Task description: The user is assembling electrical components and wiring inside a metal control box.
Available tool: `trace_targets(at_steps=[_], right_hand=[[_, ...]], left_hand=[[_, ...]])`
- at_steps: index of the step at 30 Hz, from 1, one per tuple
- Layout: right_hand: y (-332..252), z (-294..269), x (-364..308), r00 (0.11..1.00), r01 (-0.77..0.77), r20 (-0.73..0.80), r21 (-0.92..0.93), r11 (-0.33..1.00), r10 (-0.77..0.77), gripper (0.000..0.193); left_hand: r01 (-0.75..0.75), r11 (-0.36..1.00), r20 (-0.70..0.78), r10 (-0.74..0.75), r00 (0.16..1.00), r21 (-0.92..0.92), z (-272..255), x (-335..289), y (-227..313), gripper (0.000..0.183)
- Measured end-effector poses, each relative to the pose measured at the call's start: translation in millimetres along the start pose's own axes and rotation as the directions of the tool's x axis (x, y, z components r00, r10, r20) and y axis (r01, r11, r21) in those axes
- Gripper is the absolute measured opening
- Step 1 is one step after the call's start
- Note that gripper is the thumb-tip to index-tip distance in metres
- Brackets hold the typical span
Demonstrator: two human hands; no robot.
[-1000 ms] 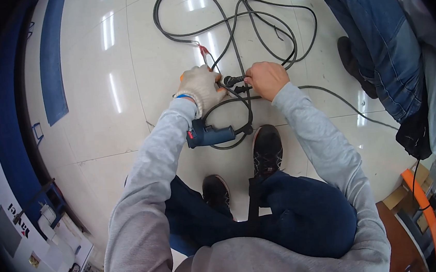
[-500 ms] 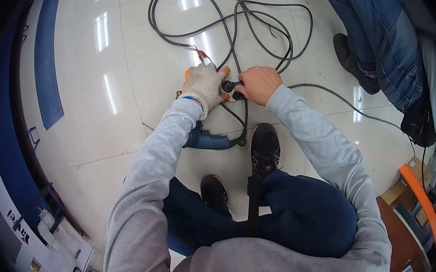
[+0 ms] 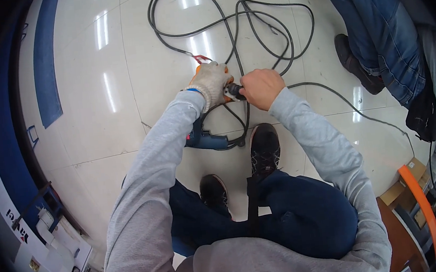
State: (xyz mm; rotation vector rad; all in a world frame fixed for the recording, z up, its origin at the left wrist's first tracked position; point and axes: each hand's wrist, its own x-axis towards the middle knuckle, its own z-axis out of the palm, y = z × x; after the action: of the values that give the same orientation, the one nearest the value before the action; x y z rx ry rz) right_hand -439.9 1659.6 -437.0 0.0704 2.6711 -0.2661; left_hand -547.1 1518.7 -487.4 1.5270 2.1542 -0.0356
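Between left hand (image 3: 211,82) (gloved) and right hand (image 3: 263,88), a black connector (image 3: 234,90) is gripped. Nearby, a blue power tool (image 3: 209,140) is seen.

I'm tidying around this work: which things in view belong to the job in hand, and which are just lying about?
Likely part of the job: black plug in the bare right hand, meeting the gloved left hand; dark cable; blue power tool.

Seemingly just lying about: cardboard box; orange bar.

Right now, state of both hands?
Left hand: gloved, closed; what it holds can't be told.
Right hand: bare, closed on a black plug.
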Motion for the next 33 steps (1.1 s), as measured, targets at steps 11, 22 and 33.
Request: trace_targets(at_steps=[11, 22, 33], right_hand=[[58.0, -99.5, -53.6, 0.622, 0.379, -0.673, 0.706, 0.599, 0.401, 0.022], [114.2, -96.8, 30.3, 0.744, 0.111, -0.569, 0.623, 0.775, 0.351, 0.041], [60.0, -139.3, -35.5, 0.865, 0.258, -0.464, 0.74, 0.622, 0.193, 0.043]], left_hand=[[0.12, 0.983, -0.389, -0.166, 0.906, -0.14, -10.1, -57.4, 0.6, 0.058], [0.863, 0.139, 0.318, -0.891, 0.323, -0.486, 45.6, -120.3, 45.9, 0.067], [0.195, -0.354, 0.399, -0.71, 0.581, -0.915, -20.7, -134.3, 35.0, 0.046]])
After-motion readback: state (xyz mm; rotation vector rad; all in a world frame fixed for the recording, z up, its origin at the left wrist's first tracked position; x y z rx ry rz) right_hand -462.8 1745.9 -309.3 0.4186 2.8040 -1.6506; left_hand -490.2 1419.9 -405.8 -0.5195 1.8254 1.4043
